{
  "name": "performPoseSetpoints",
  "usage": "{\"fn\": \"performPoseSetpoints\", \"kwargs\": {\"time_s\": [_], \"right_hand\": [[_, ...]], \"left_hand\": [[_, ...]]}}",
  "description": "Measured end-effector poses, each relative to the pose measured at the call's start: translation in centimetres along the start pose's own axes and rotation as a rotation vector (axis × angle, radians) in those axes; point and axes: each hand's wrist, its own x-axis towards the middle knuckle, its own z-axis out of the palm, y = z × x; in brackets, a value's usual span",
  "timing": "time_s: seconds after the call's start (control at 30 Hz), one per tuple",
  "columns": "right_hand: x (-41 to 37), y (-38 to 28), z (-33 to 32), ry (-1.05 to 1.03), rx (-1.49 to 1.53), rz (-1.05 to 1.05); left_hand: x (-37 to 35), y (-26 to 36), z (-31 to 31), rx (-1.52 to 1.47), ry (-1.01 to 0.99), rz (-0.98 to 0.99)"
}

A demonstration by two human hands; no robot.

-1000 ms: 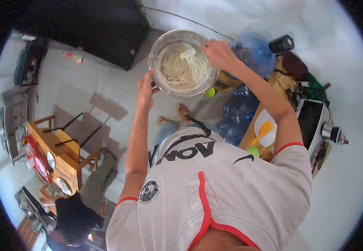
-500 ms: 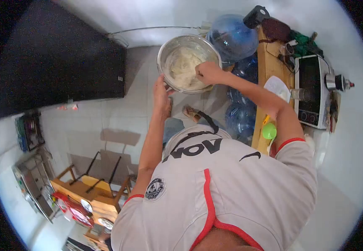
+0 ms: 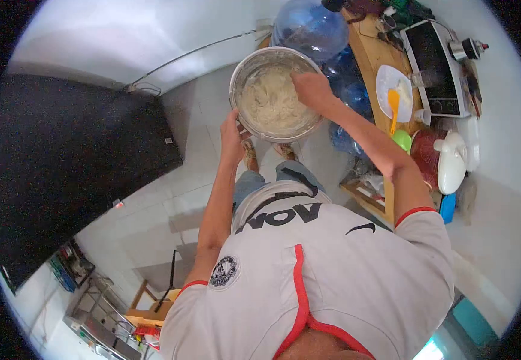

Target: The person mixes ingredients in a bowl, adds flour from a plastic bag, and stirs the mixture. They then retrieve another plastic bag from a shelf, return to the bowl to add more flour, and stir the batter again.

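Observation:
A metal mixing bowl (image 3: pixel 234 87) is held out in front of my body, above the floor. Pale, sticky dough (image 3: pixel 269 102) covers its bottom and smears its inner wall. My left hand (image 3: pixel 232 138) grips the near left side of the bowl, fingers under and around its rim. Over the right part of the dough, my right hand (image 3: pixel 311 90) is closed with its knuckles up. Whatever it may hold is hidden by the hand itself and the dough.
Large blue water bottles (image 3: pixel 311 30) stand behind and right of the bowl. Along the right, a wooden counter (image 3: pixel 365 45) carries a white plate (image 3: pixel 386 81) with an orange spatula (image 3: pixel 393 111), a green cup (image 3: pixel 402 140) and a microwave (image 3: pixel 431 60). A big black panel (image 3: pixel 80 156) fills the left.
My view has turned, bringing more of the counter and the orange spatula into sight. My right hand has shifted slightly over the dough; the left still grips the bowl.

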Motion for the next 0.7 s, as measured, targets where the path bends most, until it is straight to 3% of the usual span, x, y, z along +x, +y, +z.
{"fn": "performPoseSetpoints", "kwargs": {"time_s": [0.1,0.2,0.3,0.4,0.5,0.6,0.7], "right_hand": [[-0.3,-2.5,1.4,-0.026,0.019,0.047],[-3.1,-2.7,0.5,-0.281,0.035,-0.090],[-3.0,1.0,-0.5,-0.185,-0.048,0.018],[-1.5,1.5,0.3,0.089,-0.085,0.085],[-2.1,-2.5,0.5,-0.198,-0.007,-0.024],[-3.6,-1.0,0.0,-0.325,0.082,-0.246],[-2.9,1.4,-2.4,-0.211,-0.131,-0.059]], "left_hand": [[0.7,0.1,-0.1,0.006,-0.036,-0.052],[1.4,0.1,-0.5,0.056,-0.038,-0.058],[1.4,0.1,-0.5,0.127,-0.054,-0.068],[1.9,-0.4,-0.5,0.179,-0.122,-0.102],[2.7,-0.3,-0.2,0.182,-0.151,-0.127],[3.8,0.7,-0.9,0.174,-0.146,-0.120],[4.2,1.9,-1.0,0.224,-0.176,-0.091]]}}
